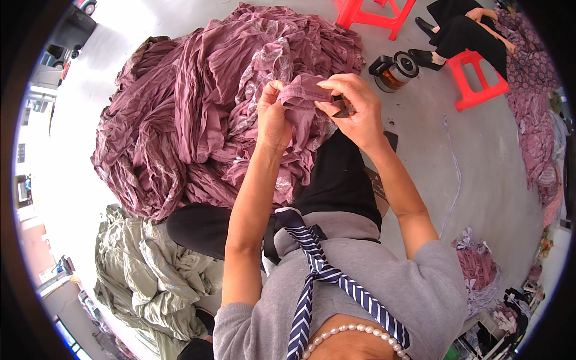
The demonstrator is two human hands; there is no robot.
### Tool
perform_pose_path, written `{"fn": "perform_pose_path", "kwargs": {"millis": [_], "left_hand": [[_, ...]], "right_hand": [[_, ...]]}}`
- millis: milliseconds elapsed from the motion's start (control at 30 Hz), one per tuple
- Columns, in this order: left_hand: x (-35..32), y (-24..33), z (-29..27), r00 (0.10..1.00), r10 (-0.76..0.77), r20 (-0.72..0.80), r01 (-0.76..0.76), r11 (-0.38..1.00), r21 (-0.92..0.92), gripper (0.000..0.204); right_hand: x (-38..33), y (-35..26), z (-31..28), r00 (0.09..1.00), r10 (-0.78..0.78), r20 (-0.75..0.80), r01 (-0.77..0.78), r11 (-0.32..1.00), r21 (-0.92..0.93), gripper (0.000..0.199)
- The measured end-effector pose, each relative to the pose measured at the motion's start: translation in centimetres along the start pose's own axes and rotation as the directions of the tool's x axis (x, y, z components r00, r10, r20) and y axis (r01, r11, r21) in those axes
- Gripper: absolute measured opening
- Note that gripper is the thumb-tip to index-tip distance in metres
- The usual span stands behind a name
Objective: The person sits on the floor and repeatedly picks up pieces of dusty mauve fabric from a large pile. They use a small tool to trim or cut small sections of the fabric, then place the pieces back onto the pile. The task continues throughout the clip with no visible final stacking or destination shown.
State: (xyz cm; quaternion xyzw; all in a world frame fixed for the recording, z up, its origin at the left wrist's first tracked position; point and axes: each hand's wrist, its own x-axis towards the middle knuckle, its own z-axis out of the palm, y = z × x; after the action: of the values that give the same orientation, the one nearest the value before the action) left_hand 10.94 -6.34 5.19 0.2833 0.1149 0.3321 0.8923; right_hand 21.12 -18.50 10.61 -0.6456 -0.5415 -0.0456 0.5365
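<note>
Over a large heap of mauve cloth (198, 114), both my hands are raised close together. Thumb and fingers of my left hand (275, 120) are closed on a folded edge of mauve fabric (306, 93). My right hand (359, 111) is at the other side of this edge, its thumb and forefinger at the cloth. A small dark thing (342, 108) sits in the curl of my right fingers; its kind is mostly hidden by them. The held fabric hangs down toward the heap and my lap.
Pale green cloth (144, 270) lies on the floor at the lower left. A glass kettle (396, 71) stands right of the heap. Red stools (477, 84) are at the upper right, with a seated person (474, 36) beside them. A bundle of mauve cloth (477, 264) lies at the right.
</note>
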Motion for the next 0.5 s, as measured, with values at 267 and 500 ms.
{"fn": "perform_pose_path", "kwargs": {"millis": [267,500], "left_hand": [[-1.0,0.5,0.6,0.994,-0.009,0.105,-0.003,0.993,0.114,0.016],[-1.4,0.4,0.1,0.989,-0.093,0.118,0.093,0.996,0.005,0.013]], "right_hand": [[1.0,0.5,0.7,0.972,0.142,0.188,-0.200,0.917,0.346,0.011],[1.6,-0.3,-0.8,0.924,0.316,0.216,-0.377,0.849,0.369,0.027]]}}
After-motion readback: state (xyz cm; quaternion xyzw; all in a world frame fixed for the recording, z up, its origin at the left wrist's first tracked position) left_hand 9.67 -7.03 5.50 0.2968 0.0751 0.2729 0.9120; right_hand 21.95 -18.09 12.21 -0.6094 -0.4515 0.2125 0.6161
